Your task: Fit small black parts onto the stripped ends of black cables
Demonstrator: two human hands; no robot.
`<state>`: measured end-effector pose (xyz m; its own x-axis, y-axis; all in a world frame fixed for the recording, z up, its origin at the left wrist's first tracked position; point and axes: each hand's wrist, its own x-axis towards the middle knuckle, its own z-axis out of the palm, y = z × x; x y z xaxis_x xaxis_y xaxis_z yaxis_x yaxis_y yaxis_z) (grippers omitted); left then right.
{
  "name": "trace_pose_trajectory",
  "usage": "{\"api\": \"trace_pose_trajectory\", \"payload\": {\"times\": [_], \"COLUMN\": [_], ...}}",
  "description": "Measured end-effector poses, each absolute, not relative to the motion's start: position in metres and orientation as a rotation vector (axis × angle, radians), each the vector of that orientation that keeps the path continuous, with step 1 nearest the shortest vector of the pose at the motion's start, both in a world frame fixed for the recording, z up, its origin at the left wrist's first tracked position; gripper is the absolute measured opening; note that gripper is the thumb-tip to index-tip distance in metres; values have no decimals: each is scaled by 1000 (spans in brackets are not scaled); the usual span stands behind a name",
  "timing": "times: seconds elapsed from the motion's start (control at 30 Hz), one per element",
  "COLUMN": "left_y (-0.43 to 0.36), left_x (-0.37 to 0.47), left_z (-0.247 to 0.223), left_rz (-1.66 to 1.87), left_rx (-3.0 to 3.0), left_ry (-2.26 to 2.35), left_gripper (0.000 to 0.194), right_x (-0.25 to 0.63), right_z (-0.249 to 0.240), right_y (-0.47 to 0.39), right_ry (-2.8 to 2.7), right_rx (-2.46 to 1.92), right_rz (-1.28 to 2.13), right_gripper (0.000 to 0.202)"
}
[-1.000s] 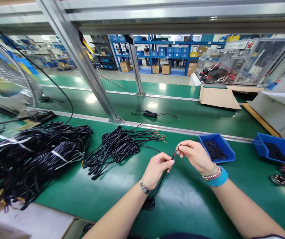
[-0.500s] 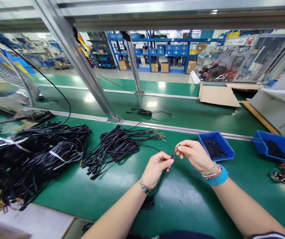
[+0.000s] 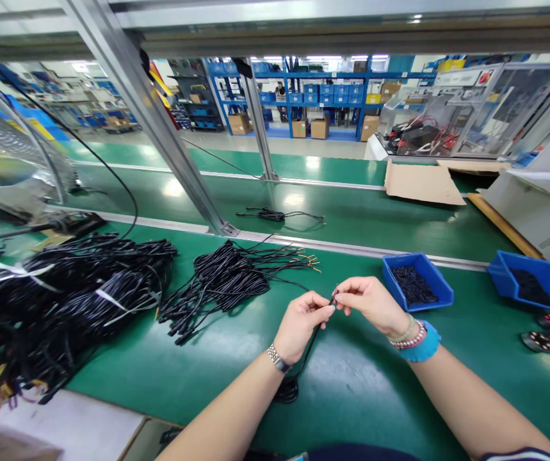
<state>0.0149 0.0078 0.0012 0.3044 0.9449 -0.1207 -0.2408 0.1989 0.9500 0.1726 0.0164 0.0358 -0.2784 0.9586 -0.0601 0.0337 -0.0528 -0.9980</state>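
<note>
My left hand (image 3: 299,328) pinches a black cable (image 3: 309,352) close to its stripped end. From there the cable runs down to a small coil (image 3: 288,389) on the green bench. Close beside it, my right hand (image 3: 373,306) has thumb and fingertips closed on the thin wires (image 3: 335,291) at the cable's end, where a bit of red shows. Whether a small part is also between those fingertips is too small to tell. Left of my hands lies a bundle of black cables (image 3: 231,275) with orange-tipped ends pointing right.
A large heap of tied black cables (image 3: 111,288) covers the bench's left. At right stand a blue bin (image 3: 440,296) of small black tube-like pieces and a second blue bin (image 3: 505,282). Round parts (image 3: 538,341) lie near the right edge. Another cable (image 3: 272,214) lies on the belt beyond.
My right hand has moved slightly left and down, closer to my left hand, along the wire ends. The cable on the far belt has shifted a little left.
</note>
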Motion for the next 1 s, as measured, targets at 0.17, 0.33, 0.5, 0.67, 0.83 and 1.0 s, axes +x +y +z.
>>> {"api": "trace_pose_trajectory", "payload": {"times": [0.17,0.33,0.5,0.67,0.83,1.0], "left_y": [10,9,9,8,8,8], "left_x": [13,12,13,13,13,13], "left_z": [-1,0,0,1,1,1], "left_rz": [1091,1103,1093,1090,1095,1124], "left_rx": [1072,1131,1148,1132,1140,1145], "left_ry": [984,1046,1054,1050,1055,1063], "left_gripper": [19,19,18,18,17,17], "right_x": [175,177,174,173,173,164], "right_z": [39,42,41,39,38,31], "right_y": [17,15,13,14,14,12], "right_ry": [-1385,-1278,-1306,-1301,-1306,-1257], "right_rx": [-1183,-1139,-1147,-1156,-1160,-1165], "right_rz": [1313,1070,1035,1036,1048,1079], "right_gripper": [16,14,13,13,13,11]}}
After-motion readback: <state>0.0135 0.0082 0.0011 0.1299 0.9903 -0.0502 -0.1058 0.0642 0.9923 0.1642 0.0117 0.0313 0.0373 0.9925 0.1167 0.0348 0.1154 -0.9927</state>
